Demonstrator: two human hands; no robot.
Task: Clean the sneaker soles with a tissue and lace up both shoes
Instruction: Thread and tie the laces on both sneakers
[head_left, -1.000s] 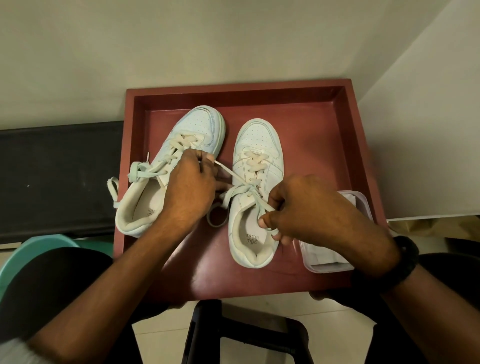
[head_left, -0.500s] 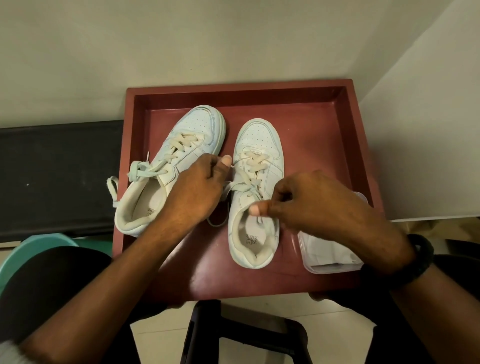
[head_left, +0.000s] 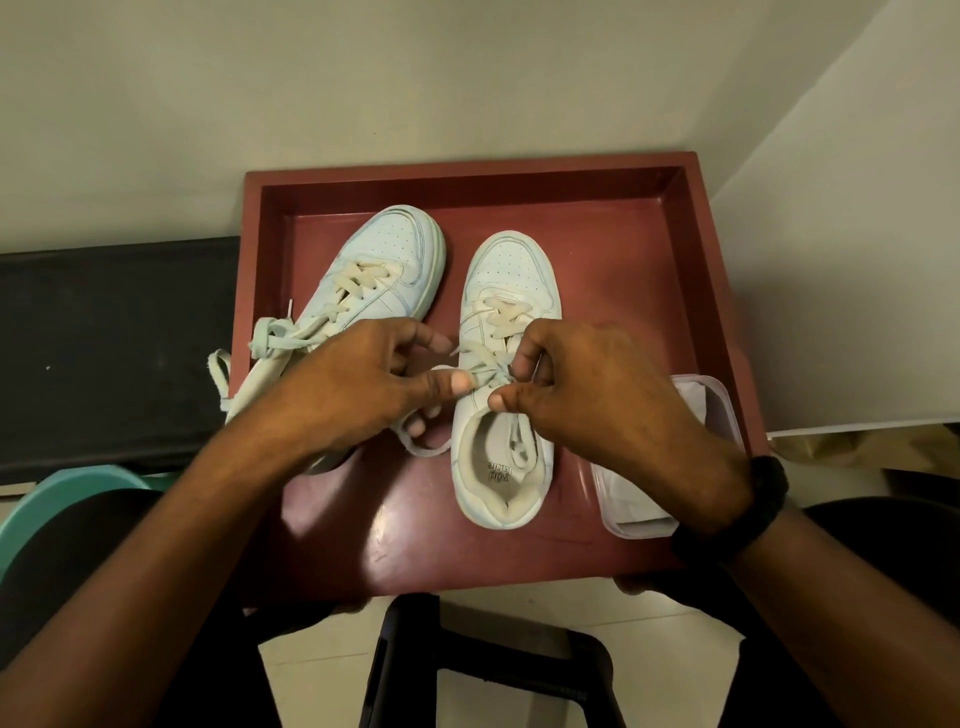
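With left hand (head_left: 363, 384) and right hand (head_left: 597, 395) each pinched tight on the lace (head_left: 485, 358) of the sneaker (head_left: 511, 270) in the middle of the red tray (head_left: 675, 260); pull both ends evenly and slowly; keep the knot snug and flat; leave alone the tied sneaker (head_left: 395, 249) at the tray's left side.

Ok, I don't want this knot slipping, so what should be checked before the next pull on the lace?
1. Left hand pinches the lace: ok.
2. Right hand pinches the lace: ok.
3. Sneaker being tied flat on the tray: ok.
4. Knot formed between the fingers: cannot tell.
5. Lace ends even: cannot tell.
6. Other sneaker tied in a bow: ok.
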